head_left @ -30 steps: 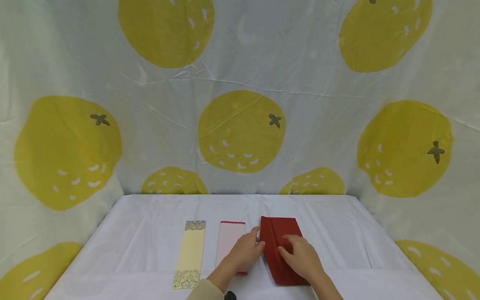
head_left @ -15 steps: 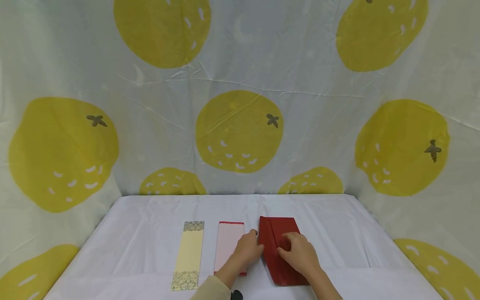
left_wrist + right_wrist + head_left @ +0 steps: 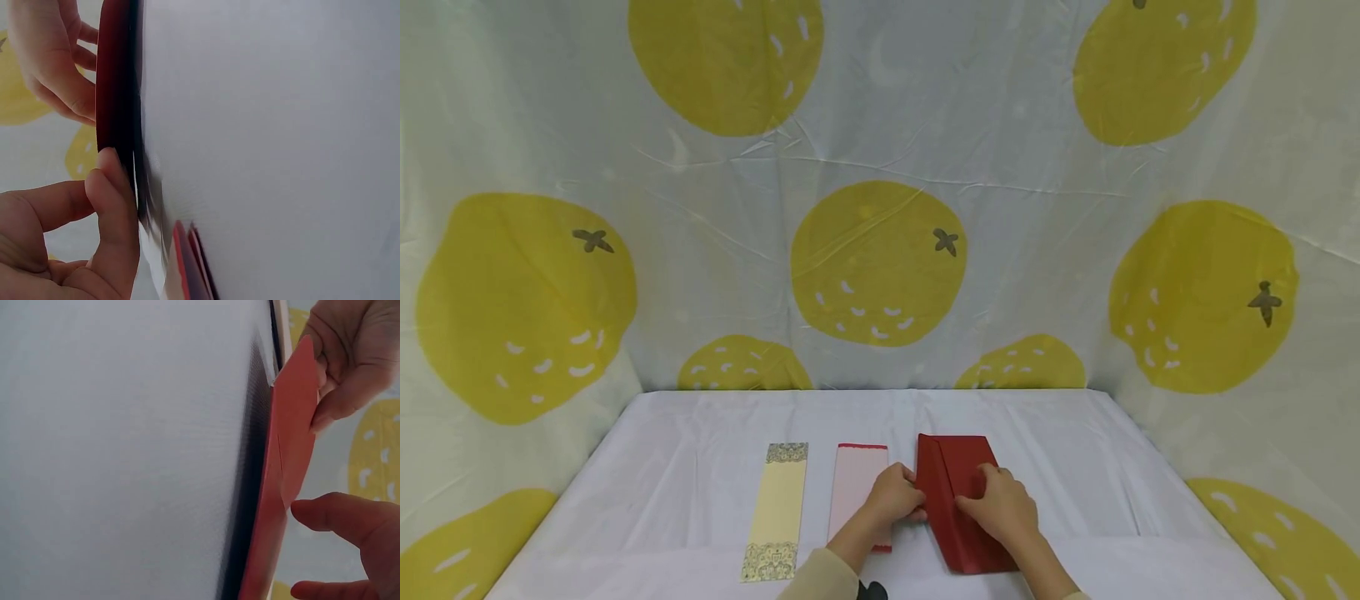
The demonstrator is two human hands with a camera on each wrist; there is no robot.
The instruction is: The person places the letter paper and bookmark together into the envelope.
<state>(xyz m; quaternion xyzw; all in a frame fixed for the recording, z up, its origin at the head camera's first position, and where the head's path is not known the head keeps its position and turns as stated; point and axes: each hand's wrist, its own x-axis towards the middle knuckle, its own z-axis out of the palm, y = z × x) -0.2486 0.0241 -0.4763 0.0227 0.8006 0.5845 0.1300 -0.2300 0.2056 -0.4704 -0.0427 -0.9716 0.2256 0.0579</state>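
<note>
A dark red envelope (image 3: 953,540) lies on the white table in the head view, its long flap (image 3: 297,415) along the left side and partly raised. At that left edge, my left hand (image 3: 895,493) pinches the flap between thumb and fingers, as the right wrist view shows. Over the envelope's middle rests my right hand (image 3: 1006,507), thumb and fingers spread apart. Its thumb tip (image 3: 303,511) is at the flap's crease, and its fingers (image 3: 75,100) touch the envelope's upper face in the left wrist view.
Left of the envelope lies a pink envelope (image 3: 852,492) with red ends, partly under my left forearm. Farther left is a pale yellow one (image 3: 777,508) with patterned ends. A cloth (image 3: 880,262) printed with yellow fruit hangs behind the table.
My left hand has shifted slightly at the envelope's left edge, its fingers more curled under. The right hand's fingers have spread a little on the red envelope, which stays in place.
</note>
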